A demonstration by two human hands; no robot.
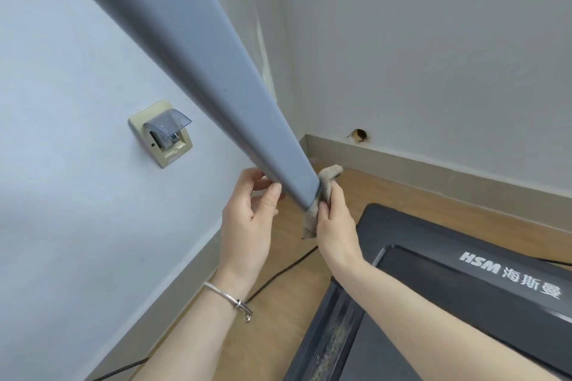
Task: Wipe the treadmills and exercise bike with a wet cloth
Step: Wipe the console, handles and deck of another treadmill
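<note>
Wooden floor [284,312], grey corner walls [433,40]

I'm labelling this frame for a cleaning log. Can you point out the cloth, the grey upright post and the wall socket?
cloth [311,219]: head view, on the strip hanging below the post.
grey upright post [223,77]: head view, mid-length of its broad face.
wall socket [161,133]: head view, on its clear flip cover.
</note>
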